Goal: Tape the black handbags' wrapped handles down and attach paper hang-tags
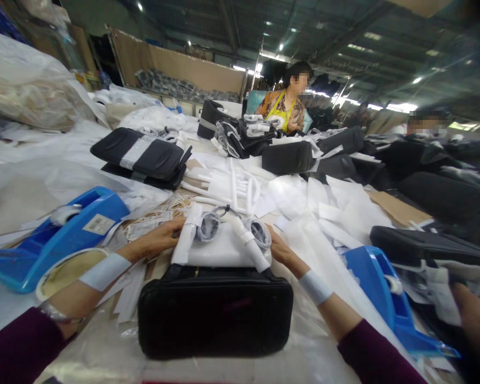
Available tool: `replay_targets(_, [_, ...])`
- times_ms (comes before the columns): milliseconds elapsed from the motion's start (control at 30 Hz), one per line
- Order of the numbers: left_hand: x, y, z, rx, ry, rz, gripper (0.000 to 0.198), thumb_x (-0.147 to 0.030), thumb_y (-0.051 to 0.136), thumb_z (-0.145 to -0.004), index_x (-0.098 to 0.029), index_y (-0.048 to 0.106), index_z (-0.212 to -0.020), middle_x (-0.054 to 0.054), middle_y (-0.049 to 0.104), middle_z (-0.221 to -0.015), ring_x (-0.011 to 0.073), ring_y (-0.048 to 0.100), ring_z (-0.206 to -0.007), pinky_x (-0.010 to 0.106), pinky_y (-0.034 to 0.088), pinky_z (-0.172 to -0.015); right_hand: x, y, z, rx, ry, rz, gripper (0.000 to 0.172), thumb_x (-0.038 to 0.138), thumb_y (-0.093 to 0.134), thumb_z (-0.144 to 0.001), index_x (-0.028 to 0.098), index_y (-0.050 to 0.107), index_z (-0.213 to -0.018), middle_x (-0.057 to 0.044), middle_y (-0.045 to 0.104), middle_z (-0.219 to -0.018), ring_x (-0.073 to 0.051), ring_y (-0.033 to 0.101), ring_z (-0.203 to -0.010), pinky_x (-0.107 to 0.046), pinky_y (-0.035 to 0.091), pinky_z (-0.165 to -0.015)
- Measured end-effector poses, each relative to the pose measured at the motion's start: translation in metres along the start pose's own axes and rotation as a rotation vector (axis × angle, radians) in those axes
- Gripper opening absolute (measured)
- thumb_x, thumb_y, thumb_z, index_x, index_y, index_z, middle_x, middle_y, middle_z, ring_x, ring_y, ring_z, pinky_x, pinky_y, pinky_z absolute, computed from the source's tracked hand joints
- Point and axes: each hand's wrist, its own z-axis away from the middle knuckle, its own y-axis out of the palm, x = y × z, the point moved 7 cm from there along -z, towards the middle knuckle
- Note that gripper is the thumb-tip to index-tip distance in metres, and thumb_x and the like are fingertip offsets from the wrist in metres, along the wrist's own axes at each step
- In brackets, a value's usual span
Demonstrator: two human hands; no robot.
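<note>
A black handbag point(216, 314) lies in front of me with its smooth base toward me. Its handles and hardware are wrapped in white foam point(212, 248) and clear plastic. At the left side of the wrapped part, my left hand point(164, 238) is closed on the bag, its fingertips hidden behind the foam. Against the opposite side, my right hand point(279, 246) grips the bag, with most of its fingers out of sight. Both wrists wear pale bands.
Blue tape dispensers point(76, 229) point(380, 288) stand left and right. A round tub point(64, 272) is beside my left forearm. Wrapped black bags point(140, 152) lie beyond, among foam strips point(234, 186). A co-worker point(284, 106) sits opposite; another person's hand point(474, 314) is at right.
</note>
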Motion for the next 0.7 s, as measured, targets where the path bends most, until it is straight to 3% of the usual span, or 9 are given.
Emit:
replay_targets(233, [0.007, -0.001, 0.001, -0.153, -0.021, -0.075, 0.027, -0.031, 0.065, -0.072, -0.018, 0.068, -0.095, 0.006, 0.066, -0.101, 0.0276, 0.059, -0.103, 0.036, 0.044, -0.098, -0.015, 0.005, -0.012, -0.172, 0.048, 0.187, 0.013, 0.029, 0.049, -0.085, 0.02, 0.052, -0.076, -0.005, 0.058, -0.086, -0.022, 0.052, -0.086, -0.036, 0.037, -0.087])
replay_targets(333, [0.01, -0.019, 0.013, -0.382, -0.147, -0.17, 0.028, -0.032, 0.068, -0.066, -0.015, 0.067, -0.088, 0.008, 0.066, -0.094, 0.0273, 0.059, -0.096, 0.038, 0.046, -0.093, -0.019, 0.008, -0.012, -0.213, 0.052, 0.204, 0.011, 0.027, 0.05, -0.083, 0.02, 0.05, -0.075, -0.005, 0.056, -0.084, -0.022, 0.05, -0.086, -0.037, 0.035, -0.089])
replay_targets(400, [0.008, -0.024, 0.026, -0.489, -0.247, -0.057, 0.035, -0.028, 0.069, -0.062, -0.013, 0.065, -0.094, 0.009, 0.067, -0.093, 0.0259, 0.061, -0.092, 0.037, 0.048, -0.086, -0.021, 0.009, -0.011, -0.241, 0.053, 0.207, 0.008, 0.025, 0.051, -0.082, 0.02, 0.049, -0.075, -0.005, 0.056, -0.084, -0.023, 0.049, -0.086, -0.038, 0.034, -0.09])
replay_targets(500, [0.002, -0.007, 0.038, -0.442, -0.359, 0.351, 0.05, -0.021, 0.074, -0.058, -0.013, 0.061, -0.106, 0.008, 0.07, -0.091, 0.0218, 0.065, -0.085, 0.029, 0.051, -0.074, -0.024, 0.01, -0.009, -0.277, 0.059, 0.198, 0.007, 0.025, 0.05, -0.081, 0.02, 0.049, -0.075, -0.005, 0.056, -0.084, -0.022, 0.048, -0.084, -0.037, 0.034, -0.088])
replay_targets(567, [-0.003, 0.01, 0.04, -0.384, -0.396, 0.576, 0.053, -0.018, 0.08, -0.053, -0.013, 0.062, -0.103, 0.006, 0.072, -0.088, 0.0181, 0.066, -0.077, 0.024, 0.051, -0.065, -0.025, 0.011, -0.009, -0.3, 0.067, 0.188, 0.008, 0.025, 0.051, -0.08, 0.021, 0.048, -0.074, -0.004, 0.055, -0.082, -0.021, 0.048, -0.082, -0.036, 0.035, -0.086])
replay_targets(700, [0.002, 0.03, 0.033, -0.34, -0.374, 0.782, 0.05, -0.009, 0.083, -0.044, -0.013, 0.069, -0.091, 0.001, 0.07, -0.071, 0.0107, 0.059, -0.058, 0.017, 0.046, -0.052, -0.025, 0.011, -0.008, -0.333, 0.079, 0.166, 0.009, 0.025, 0.051, -0.079, 0.021, 0.047, -0.072, -0.003, 0.052, -0.08, -0.021, 0.047, -0.081, -0.035, 0.034, -0.084])
